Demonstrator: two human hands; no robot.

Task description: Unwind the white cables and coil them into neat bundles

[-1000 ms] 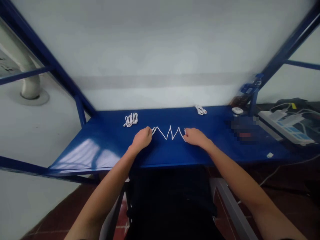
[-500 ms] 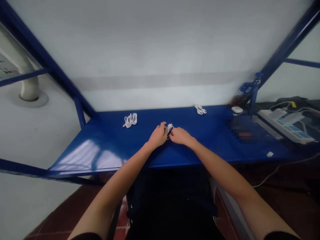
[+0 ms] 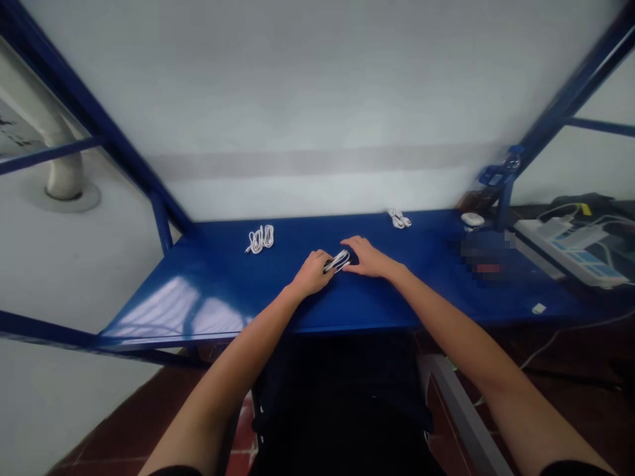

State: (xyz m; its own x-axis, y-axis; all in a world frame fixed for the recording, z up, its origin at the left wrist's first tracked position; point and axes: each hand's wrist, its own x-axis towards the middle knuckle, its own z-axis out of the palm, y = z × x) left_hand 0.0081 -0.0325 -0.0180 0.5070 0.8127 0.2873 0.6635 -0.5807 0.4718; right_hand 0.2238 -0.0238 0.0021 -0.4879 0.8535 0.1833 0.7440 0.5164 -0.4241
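Left grip [image 3: 312, 272] seemingly around bunched cable [image 3: 337, 261]

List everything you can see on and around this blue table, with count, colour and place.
blue metal table: one, blue, centre, against the pale wall.
folded white cable bundle: one, white, mid-table, between the hands.
coiled white cable: one, white, back left of the table.
small white cable bundle: one, white, back right of the table.
round white disc: one, white, back right corner.
white power strips: at least two, white with blue, right of the table.
left hand: one, grips the folded bundle's left end.
right hand: one, fingers spread, touching the bundle's right end.
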